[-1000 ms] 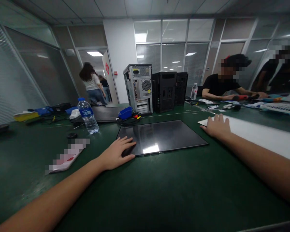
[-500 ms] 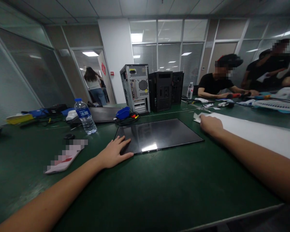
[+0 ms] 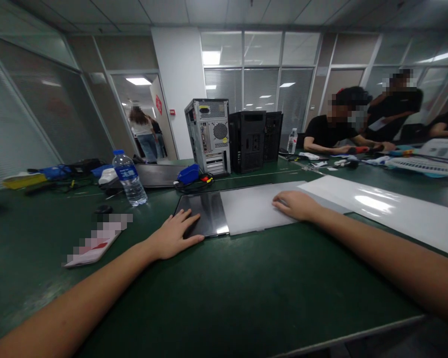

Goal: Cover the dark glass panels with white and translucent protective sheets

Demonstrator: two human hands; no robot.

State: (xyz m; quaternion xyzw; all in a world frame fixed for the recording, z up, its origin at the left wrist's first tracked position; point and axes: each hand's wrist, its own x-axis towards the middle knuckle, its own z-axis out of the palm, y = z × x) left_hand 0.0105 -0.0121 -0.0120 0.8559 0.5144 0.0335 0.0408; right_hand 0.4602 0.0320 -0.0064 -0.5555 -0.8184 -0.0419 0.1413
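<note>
Our left grip (image 3: 175, 234) lay flat and open on the dark panel's (image 3: 203, 216) corner; our right grip (image 3: 296, 205) pressed the white sheet (image 3: 250, 206) over it on the counter (image 3: 224, 288).

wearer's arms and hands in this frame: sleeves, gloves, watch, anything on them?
Both forearms are bare as far up as the frame shows; no sleeve edge is in view. The left hand and right hand have no gloves. No watch, band or ring is visible on the wrists or fingers. No cables or markings on either arm.

3 computer towers (image 3: 246, 140), 2 water bottles (image 3: 129, 178) (1 far), 1 dark panel (image 3: 203, 216).
</note>
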